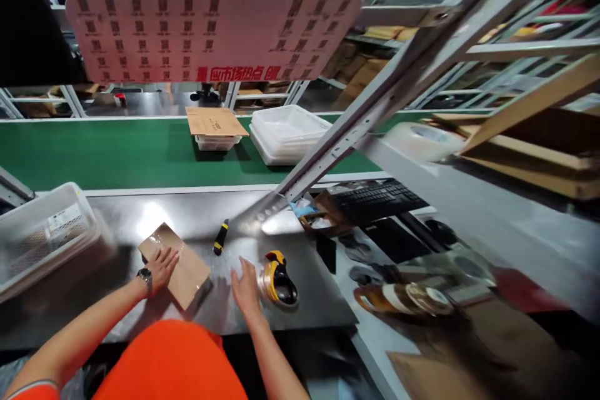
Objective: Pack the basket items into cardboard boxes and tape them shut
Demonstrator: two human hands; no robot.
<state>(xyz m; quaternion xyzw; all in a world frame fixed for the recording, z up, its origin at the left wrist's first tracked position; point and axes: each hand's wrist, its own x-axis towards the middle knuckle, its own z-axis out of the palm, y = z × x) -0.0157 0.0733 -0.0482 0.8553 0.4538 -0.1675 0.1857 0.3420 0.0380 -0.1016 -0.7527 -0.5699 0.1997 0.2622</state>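
Note:
A brown cardboard box [190, 275] lies at an angle on the metal table, with strips of shiny clear tape on top. My left hand [162, 267] rests flat on its upper side, fingers spread. Off the table's surface to the right of the box, my right hand [244, 287] is open and holds nothing. Just beside that hand sits a yellow and black tape dispenser [281, 281] with a roll of tape. Farther back lies a black and yellow utility knife [220, 238], apart from both hands.
White plastic baskets stand at the left [70, 231] and stacked [288, 131] on the green conveyor belt [94, 150]. A slanted metal post [347, 131] rises right of centre. A keyboard [379, 200] and several tape rolls [417, 297] occupy the side bench.

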